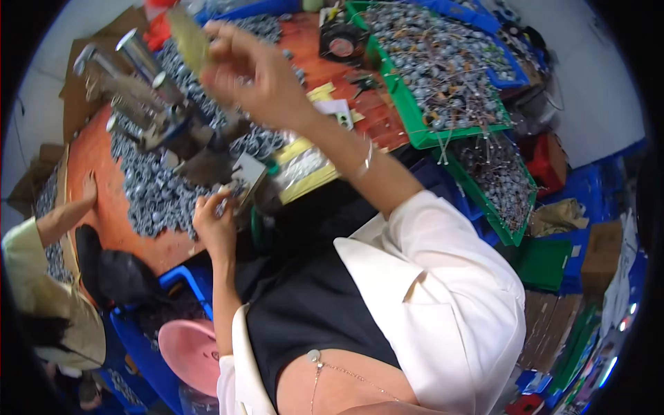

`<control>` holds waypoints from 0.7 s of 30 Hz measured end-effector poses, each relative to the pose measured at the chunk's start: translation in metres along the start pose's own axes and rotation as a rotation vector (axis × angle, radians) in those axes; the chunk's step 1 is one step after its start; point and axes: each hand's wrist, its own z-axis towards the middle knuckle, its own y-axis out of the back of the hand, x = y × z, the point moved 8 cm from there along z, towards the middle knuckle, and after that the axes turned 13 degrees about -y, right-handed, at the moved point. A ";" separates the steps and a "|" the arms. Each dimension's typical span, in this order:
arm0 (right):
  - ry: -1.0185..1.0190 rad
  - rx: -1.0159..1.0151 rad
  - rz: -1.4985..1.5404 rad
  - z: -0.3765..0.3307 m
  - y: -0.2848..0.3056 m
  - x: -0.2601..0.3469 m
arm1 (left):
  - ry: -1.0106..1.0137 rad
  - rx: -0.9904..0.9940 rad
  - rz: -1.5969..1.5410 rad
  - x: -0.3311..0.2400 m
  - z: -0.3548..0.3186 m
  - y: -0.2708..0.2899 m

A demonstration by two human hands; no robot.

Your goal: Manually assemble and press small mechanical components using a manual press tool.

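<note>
My right hand [245, 72] is raised over the orange table [104, 228], blurred, its fingers closed around a yellowish lever handle [187, 38] above a small metal press [149, 104]. A thin bracelet sits on that wrist. My left hand [213, 223] is lower, at the press's square grey plate [243, 177], pinching a small grey part [223, 203] at the plate's edge. A heap of small grey round parts [155, 194] covers the table around the press.
Two green trays [415, 131] [515, 235] of grey parts with wire leads lie to the right, with blue crates [588, 187] beyond. Another person's hand [90, 187] and pale sleeve rest at the table's left. A pink stool [190, 353] and a small fan [340, 45] are nearby.
</note>
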 end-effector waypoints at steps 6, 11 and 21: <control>0.444 0.198 -0.332 -0.141 -0.015 0.018 | 0.033 0.007 -0.215 0.014 0.003 -0.008; 0.489 0.163 -0.467 -0.076 0.023 0.058 | -0.028 0.092 0.083 0.004 0.000 0.001; -0.632 -0.556 -1.758 0.031 0.358 -0.040 | 0.448 0.262 -0.883 -0.026 -0.071 0.020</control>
